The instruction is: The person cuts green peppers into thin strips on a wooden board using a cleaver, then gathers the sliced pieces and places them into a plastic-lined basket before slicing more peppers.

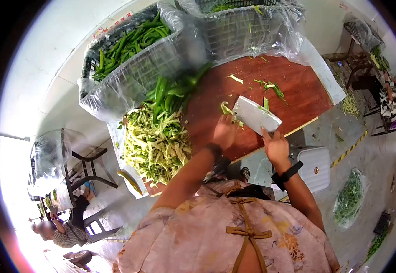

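Right hand (pixel 275 144) gripping cleaver (pixel 256 114) at the near side of the red-brown board (pixel 302 82)

The right hand is closing around the cleaver's handle end, its blade slanting toward the left hand (pixel 225 133). The left hand is bending its fingers at a pale green piece (pixel 225 108) just beside the blade; whether they are pinching it, one cannot tell.

Cut strips (pixel 157 145) are heaping at the board's left end, with whole green peppers (pixel 166 98) lying behind them. Scraps (pixel 276 89) are lying toward the far right corner. A plastic-lined basket (pixel 136 70) of peppers and a second basket (pixel 248 38) are standing along the far side. A white stool (pixel 314 168) and a bag of greens (pixel 350 198) are resting on the floor; one person (pixel 68 231) is sitting at left, another (pixel 393 96) at right.

The right hand is hiding the handle, and the picture's top edge is cutting off the second basket.
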`<state>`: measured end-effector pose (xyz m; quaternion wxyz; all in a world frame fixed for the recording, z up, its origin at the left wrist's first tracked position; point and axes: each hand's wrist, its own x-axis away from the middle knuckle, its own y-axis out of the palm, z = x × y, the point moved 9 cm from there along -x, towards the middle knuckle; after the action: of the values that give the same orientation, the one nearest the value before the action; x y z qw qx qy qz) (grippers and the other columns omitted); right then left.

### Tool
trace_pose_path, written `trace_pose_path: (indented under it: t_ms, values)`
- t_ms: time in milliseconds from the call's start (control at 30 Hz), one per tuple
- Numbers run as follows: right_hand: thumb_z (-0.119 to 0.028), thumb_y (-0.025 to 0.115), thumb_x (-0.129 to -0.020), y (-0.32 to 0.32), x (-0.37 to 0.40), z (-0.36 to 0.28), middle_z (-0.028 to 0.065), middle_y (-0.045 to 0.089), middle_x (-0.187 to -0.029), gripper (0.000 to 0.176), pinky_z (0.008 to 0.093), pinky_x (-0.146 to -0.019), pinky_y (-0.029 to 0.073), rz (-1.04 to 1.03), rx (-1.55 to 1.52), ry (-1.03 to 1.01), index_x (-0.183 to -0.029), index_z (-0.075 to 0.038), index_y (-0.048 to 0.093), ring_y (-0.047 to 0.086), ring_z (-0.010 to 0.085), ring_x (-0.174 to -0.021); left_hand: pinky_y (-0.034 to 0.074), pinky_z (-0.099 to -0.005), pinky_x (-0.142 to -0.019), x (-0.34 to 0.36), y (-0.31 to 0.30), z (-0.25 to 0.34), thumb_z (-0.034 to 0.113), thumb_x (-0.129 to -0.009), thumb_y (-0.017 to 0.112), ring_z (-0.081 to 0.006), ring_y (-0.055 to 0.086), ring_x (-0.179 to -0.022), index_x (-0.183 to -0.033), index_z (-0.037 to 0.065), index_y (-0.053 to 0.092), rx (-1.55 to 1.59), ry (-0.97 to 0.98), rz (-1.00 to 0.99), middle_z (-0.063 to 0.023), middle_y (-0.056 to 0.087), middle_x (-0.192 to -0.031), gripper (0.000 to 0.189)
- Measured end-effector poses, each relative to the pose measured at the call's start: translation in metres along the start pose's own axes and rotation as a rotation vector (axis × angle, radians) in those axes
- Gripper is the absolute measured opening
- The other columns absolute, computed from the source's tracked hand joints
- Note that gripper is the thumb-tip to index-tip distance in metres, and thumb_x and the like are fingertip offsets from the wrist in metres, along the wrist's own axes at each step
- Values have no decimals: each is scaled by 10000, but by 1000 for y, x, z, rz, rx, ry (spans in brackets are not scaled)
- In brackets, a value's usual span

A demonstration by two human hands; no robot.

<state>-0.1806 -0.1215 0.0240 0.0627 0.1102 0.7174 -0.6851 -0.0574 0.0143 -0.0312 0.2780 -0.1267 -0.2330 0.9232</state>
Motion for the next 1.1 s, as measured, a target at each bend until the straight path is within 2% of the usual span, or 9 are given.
trace_pose_path:
  t_ms: [233, 300, 400, 533, 600, 733, 800, 900, 1100]
  values:
    - [-221, 582, -840, 2, -19, 0, 135, 512, -769, 336, 429, -580, 478, 84, -34, 2, -1174, -201, 612, 565, 324, -674, 421, -438, -892, 2, -4, 4, 98, -776, 528, -363, 482, -1020, -920, 21, 639, -48, 7, 1, -197, 524, -1067, 197]
    - [-221, 580, -842, -2, -21, -5, 137, 517, -775, 330, 431, -581, 478, 73, -37, -7, -1169, -199, 615, 566, 327, -676, 421, -439, -890, 0, 7, 17, 97, -767, 531, -369, 480, -1019, -901, 21, 641, -629, 212, -69, -191, 523, -1059, 189]
    - [-176, 541, -825, -2, -21, -8, 129, 528, -791, 360, 416, -590, 486, 39, -33, -33, -1179, -199, 599, 581, 316, -690, 418, -442, -893, 4, 1, 27, 109, -764, 538, -371, 479, -1018, -896, 19, 645, -581, 340, 18, -186, 522, -1059, 192]
    - [-138, 512, -810, 0, -26, -8, 124, 536, -785, 392, 400, -604, 493, 35, -23, -58, -1189, -205, 587, 593, 301, -686, 420, -436, -889, 5, -4, 25, 114, -766, 539, -369, 486, -1003, -881, 21, 652, -536, 268, 44, -185, 525, -1045, 186]
    - [-142, 513, -818, -5, -18, -6, 125, 538, -769, 378, 403, -599, 494, 25, -25, -47, -1182, -206, 592, 595, 304, -678, 425, -429, -884, 2, -6, 21, 110, -773, 538, -365, 493, -989, -877, 19, 657, -344, 268, 76, -184, 527, -1030, 183]
    - [-162, 516, -840, 3, -17, -6, 130, 545, -731, 344, 415, -576, 496, -32, 10, 2, -1173, -197, 595, 598, 317, -646, 429, -421, -880, 7, -11, 29, 115, -773, 543, -359, 500, -982, -864, 17, 660, -421, 320, 102, -178, 534, -1011, 178]
    - [-179, 522, -843, 15, -28, -10, 141, 564, -741, 335, 420, -556, 494, -67, -32, 33, -1169, -191, 597, 605, 323, -650, 434, -422, -869, 5, -5, 24, 130, -774, 550, -349, 501, -978, -861, 15, 660, -458, 286, 1, -167, 540, -996, 182]
    - [-248, 628, -810, 27, -39, -9, 172, 572, -831, 384, 437, -594, 489, -97, -64, 94, -1188, -185, 601, 598, 343, -694, 436, -423, -857, 4, -6, 22, 135, -760, 561, -340, 501, -967, -860, 15, 662, -419, 243, 58, -160, 541, -972, 185]
    - [-260, 629, -814, 11, -59, -22, 208, 615, -732, 346, 450, -608, 482, -69, -426, 171, -1139, -142, 626, 600, 381, -666, 443, -416, -845, 8, -8, 28, 120, -730, 564, -333, 506, -958, -865, 12, 659, -516, 293, 94, -166, 541, -971, 197]
